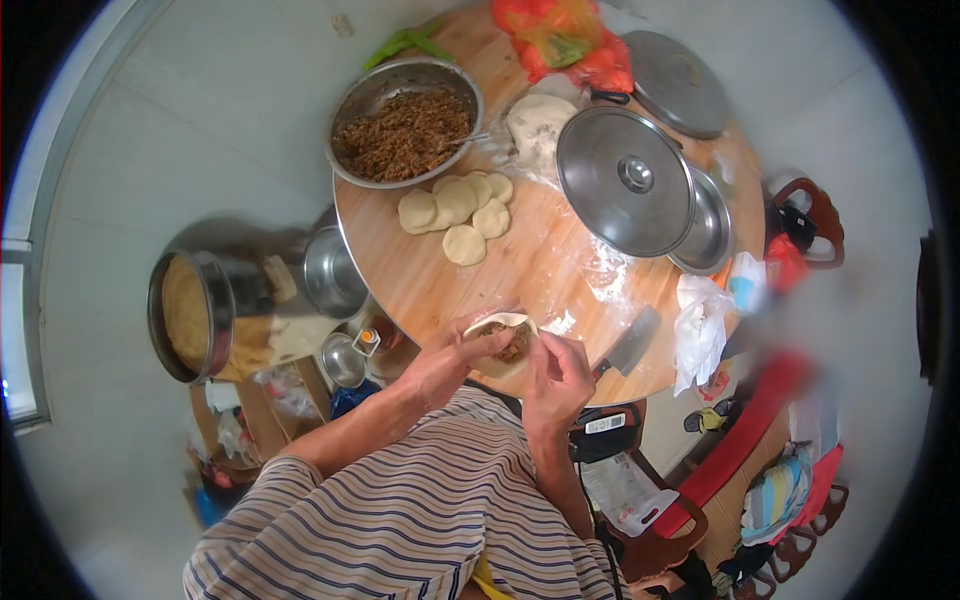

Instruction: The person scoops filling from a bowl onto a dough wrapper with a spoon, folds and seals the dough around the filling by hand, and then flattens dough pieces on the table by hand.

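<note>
My left hand (470, 345) cradles a round dough wrapper (515, 366) with brown filling (514, 345) in its middle, the thumb lying over the filling. At the wrapper's right rim, the fingers of my right hand (558, 372) pinch the dough edge. Part of the far rim is raised. Both hands are over the near edge of the round wooden table (400, 270). Beyond them lie several flat dough rounds (455, 205), some overlapping. A steel bowl (345, 108) of brown minced filling stands at the back left, with a utensil handle sticking out of it.
A lump of dough (538, 125) sits at the back, near a red plastic bag (570, 45). To the right, a steel lid (610, 190) partly covers a basin (712, 235). A cleaver (632, 342) lies near the right edge, beside a white bag (702, 325). Left of the table stands a large pot (215, 310).
</note>
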A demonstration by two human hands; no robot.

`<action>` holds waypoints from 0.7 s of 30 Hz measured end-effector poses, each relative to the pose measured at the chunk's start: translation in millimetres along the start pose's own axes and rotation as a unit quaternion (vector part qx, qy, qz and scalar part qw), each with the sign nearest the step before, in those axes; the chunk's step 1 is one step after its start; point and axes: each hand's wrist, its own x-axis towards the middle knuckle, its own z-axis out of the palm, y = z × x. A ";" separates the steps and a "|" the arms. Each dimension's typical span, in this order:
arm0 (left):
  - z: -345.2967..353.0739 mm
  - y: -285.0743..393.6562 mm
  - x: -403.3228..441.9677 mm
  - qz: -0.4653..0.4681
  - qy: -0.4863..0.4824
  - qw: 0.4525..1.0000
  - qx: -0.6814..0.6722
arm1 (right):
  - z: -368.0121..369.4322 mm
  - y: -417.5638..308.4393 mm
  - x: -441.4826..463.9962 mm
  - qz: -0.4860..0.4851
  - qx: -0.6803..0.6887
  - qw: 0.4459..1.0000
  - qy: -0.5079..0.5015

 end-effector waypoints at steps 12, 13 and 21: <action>-6.6 -22.5 0.0 0.069 0.011 0.997 -0.037 | 8.9 -0.7 -9.8 0.048 0.049 0.997 -0.026; -6.3 -23.1 0.1 0.077 0.009 0.995 -0.055 | 9.5 -1.3 -9.8 0.042 0.047 0.998 -0.025; -7.3 -17.9 -1.7 0.062 0.001 0.998 0.003 | 7.8 -4.4 -7.5 -0.053 -0.076 0.995 -0.028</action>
